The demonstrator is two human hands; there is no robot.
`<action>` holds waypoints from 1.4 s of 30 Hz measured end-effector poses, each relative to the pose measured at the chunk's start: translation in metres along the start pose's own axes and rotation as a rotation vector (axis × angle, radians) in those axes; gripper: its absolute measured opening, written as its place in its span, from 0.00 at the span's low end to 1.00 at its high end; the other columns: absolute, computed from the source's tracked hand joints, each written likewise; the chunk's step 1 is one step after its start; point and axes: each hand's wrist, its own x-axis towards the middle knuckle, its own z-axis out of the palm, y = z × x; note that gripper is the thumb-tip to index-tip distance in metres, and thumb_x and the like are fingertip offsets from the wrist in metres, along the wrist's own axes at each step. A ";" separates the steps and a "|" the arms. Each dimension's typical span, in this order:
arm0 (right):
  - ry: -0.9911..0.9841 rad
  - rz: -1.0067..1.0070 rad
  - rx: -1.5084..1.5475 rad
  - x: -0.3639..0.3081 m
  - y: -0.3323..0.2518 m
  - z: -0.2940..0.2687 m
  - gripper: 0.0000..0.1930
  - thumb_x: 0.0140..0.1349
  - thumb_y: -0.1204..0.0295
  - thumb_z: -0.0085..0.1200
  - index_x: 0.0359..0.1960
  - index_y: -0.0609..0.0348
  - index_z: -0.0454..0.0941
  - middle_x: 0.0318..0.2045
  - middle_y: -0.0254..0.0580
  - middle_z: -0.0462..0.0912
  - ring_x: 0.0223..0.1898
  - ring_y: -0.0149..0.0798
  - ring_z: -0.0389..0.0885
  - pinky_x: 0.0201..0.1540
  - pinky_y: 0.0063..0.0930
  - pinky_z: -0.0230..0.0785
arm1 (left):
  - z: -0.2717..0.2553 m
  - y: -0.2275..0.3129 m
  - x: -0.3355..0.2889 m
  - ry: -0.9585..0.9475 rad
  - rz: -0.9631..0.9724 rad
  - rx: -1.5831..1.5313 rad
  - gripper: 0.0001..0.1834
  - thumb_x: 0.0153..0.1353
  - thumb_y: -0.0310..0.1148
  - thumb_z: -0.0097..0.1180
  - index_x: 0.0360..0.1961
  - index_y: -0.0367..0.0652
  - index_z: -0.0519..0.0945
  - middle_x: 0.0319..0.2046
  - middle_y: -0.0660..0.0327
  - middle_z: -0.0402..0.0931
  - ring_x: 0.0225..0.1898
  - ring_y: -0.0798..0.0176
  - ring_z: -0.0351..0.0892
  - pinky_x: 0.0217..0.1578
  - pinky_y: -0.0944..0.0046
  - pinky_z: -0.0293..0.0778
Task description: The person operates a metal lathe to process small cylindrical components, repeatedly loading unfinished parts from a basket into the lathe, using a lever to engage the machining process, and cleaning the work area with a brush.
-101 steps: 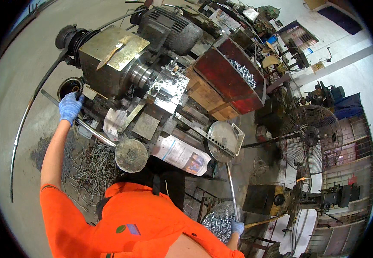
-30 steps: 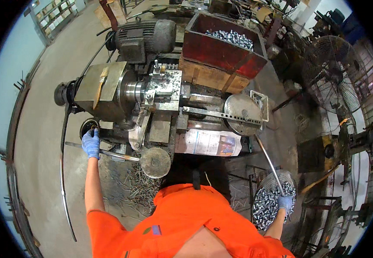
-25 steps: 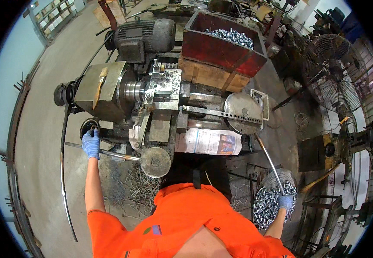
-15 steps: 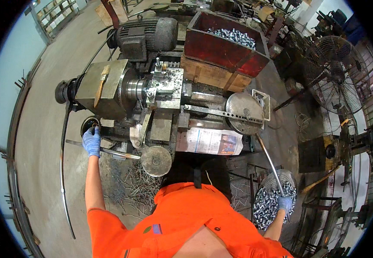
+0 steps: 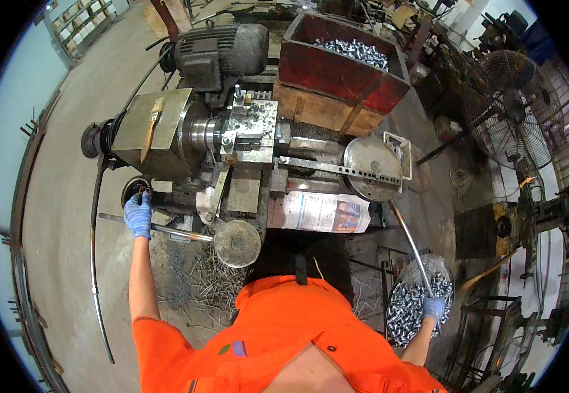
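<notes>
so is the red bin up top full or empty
Partly full: the red bin holds a heap of shiny metal parts at its far end, lying below the rim.

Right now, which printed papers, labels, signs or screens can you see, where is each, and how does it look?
Printed paper sheet: lies on the machine's front, below the round metal disc; rectangular, white with dark text blocks and blue-red pictures.
Shirt patch: on the orange shirt; small, blue and red.
No screens or signs are visible.

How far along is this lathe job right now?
Done: red bin holds shiny metal parts, and swarf litters the floor. In hand: left hand grips the left lever; right hand holds the long curved lever. Left: a mesh basket full of metal pieces.
</notes>
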 end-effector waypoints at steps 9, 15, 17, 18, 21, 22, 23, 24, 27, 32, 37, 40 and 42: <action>-0.060 0.022 0.035 -0.015 -0.008 -0.019 0.22 0.41 0.59 0.61 0.32 0.66 0.78 0.35 0.62 0.79 0.40 0.57 0.78 0.43 0.43 0.71 | 0.000 -0.002 0.004 -0.046 -0.050 0.020 0.17 0.57 0.44 0.53 0.36 0.41 0.82 0.33 0.50 0.80 0.34 0.50 0.80 0.37 0.58 0.72; -0.068 0.070 -0.006 -0.018 -0.014 -0.020 0.22 0.42 0.56 0.60 0.30 0.65 0.79 0.33 0.60 0.80 0.37 0.56 0.80 0.42 0.42 0.72 | -0.003 -0.001 0.002 -0.015 -0.002 0.093 0.19 0.56 0.46 0.53 0.37 0.41 0.82 0.34 0.50 0.79 0.36 0.50 0.80 0.38 0.58 0.72; -0.022 0.048 -0.040 -0.014 -0.005 -0.009 0.22 0.43 0.53 0.60 0.27 0.63 0.80 0.29 0.59 0.80 0.34 0.56 0.80 0.38 0.43 0.72 | -0.005 0.010 -0.001 -0.023 0.007 0.077 0.19 0.56 0.46 0.53 0.36 0.41 0.82 0.33 0.50 0.79 0.35 0.50 0.80 0.38 0.58 0.72; -0.021 0.039 -0.031 -0.013 -0.004 -0.007 0.22 0.43 0.53 0.60 0.26 0.63 0.80 0.29 0.59 0.80 0.34 0.56 0.80 0.38 0.43 0.72 | -0.006 0.007 -0.001 -0.036 -0.019 0.067 0.19 0.56 0.46 0.53 0.36 0.41 0.82 0.33 0.50 0.79 0.35 0.50 0.80 0.38 0.58 0.72; -0.017 0.011 -0.006 -0.008 0.002 0.001 0.22 0.44 0.53 0.60 0.26 0.64 0.80 0.29 0.59 0.80 0.34 0.56 0.80 0.38 0.43 0.72 | -0.003 0.000 0.001 -0.042 -0.039 0.042 0.19 0.56 0.47 0.53 0.36 0.41 0.82 0.32 0.50 0.79 0.35 0.50 0.80 0.37 0.58 0.72; -0.017 0.000 0.001 -0.005 0.007 0.006 0.23 0.44 0.52 0.60 0.26 0.64 0.80 0.29 0.59 0.80 0.33 0.56 0.80 0.38 0.43 0.72 | -0.002 0.000 0.001 -0.021 -0.005 0.038 0.19 0.56 0.47 0.53 0.36 0.42 0.82 0.32 0.50 0.79 0.34 0.50 0.80 0.37 0.58 0.72; -0.017 -0.010 0.008 -0.003 0.010 0.009 0.23 0.44 0.52 0.60 0.26 0.64 0.80 0.29 0.59 0.80 0.33 0.56 0.80 0.38 0.43 0.73 | 0.000 0.000 0.001 0.000 0.029 0.034 0.19 0.56 0.47 0.53 0.36 0.42 0.82 0.32 0.50 0.79 0.34 0.50 0.80 0.37 0.58 0.72; -0.008 -0.011 0.006 -0.005 0.006 0.007 0.23 0.43 0.52 0.60 0.27 0.64 0.80 0.29 0.59 0.80 0.33 0.56 0.80 0.37 0.43 0.72 | 0.000 -0.003 0.002 0.005 0.032 0.037 0.18 0.56 0.47 0.53 0.36 0.42 0.82 0.32 0.50 0.79 0.34 0.50 0.80 0.37 0.58 0.72; -0.046 -0.022 0.091 -0.020 -0.015 -0.014 0.22 0.42 0.54 0.61 0.30 0.62 0.80 0.28 0.56 0.81 0.32 0.56 0.80 0.37 0.44 0.72 | 0.001 -0.008 0.002 -0.010 -0.004 0.052 0.18 0.56 0.46 0.54 0.35 0.43 0.82 0.32 0.50 0.79 0.34 0.50 0.80 0.37 0.57 0.72; 0.126 -0.262 0.066 -0.044 -0.102 -0.040 0.26 0.44 0.46 0.57 0.38 0.51 0.78 0.32 0.50 0.81 0.37 0.54 0.79 0.43 0.44 0.68 | -0.009 0.009 -0.002 -0.067 -0.085 0.147 0.18 0.56 0.46 0.54 0.35 0.42 0.82 0.31 0.50 0.79 0.34 0.50 0.80 0.36 0.57 0.73; 0.196 -0.390 -0.049 -0.023 -0.166 -0.045 0.24 0.47 0.46 0.54 0.43 0.44 0.79 0.42 0.47 0.79 0.50 0.52 0.72 0.57 0.49 0.55 | -0.005 0.007 -0.004 -0.044 -0.017 0.060 0.18 0.56 0.46 0.53 0.35 0.42 0.82 0.32 0.51 0.80 0.34 0.50 0.80 0.35 0.57 0.73; 0.148 -0.428 -0.124 0.005 -0.183 -0.056 0.24 0.48 0.47 0.54 0.45 0.41 0.78 0.48 0.45 0.76 0.55 0.51 0.68 0.60 0.47 0.51 | -0.015 0.021 -0.007 -0.055 -0.084 0.118 0.18 0.56 0.46 0.53 0.35 0.42 0.82 0.32 0.51 0.80 0.34 0.50 0.80 0.36 0.57 0.73; 0.011 -0.435 -0.183 0.040 -0.195 -0.065 0.28 0.47 0.47 0.54 0.50 0.42 0.75 0.52 0.45 0.73 0.57 0.52 0.65 0.62 0.50 0.47 | -0.009 0.004 -0.005 -0.039 -0.093 0.155 0.18 0.55 0.47 0.53 0.35 0.43 0.82 0.31 0.51 0.80 0.33 0.49 0.79 0.35 0.55 0.73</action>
